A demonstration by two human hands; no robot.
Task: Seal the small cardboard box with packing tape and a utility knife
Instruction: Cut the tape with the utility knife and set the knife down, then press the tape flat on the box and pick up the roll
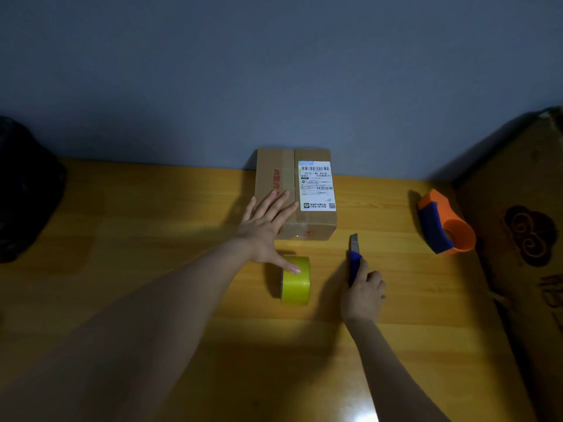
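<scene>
A small cardboard box point(307, 226) with a white shipping label lies on the wooden table point(152, 226) against the wall, flaps closed. My left hand point(266, 228) rests flat and spread on the box's near left corner, thumb reaching over a yellow roll of packing tape point(296, 283) that stands on edge in front of the box. My right hand point(364, 292) grips the blue utility knife point(354, 260), whose blade end points away toward the box's right corner, a little short of it.
An orange and blue tape dispenser point(443, 223) sits at the right. A large cardboard box point(527, 239) lines the right edge. A dark bag point(24, 190) is at the far left. A grey wall runs behind the table.
</scene>
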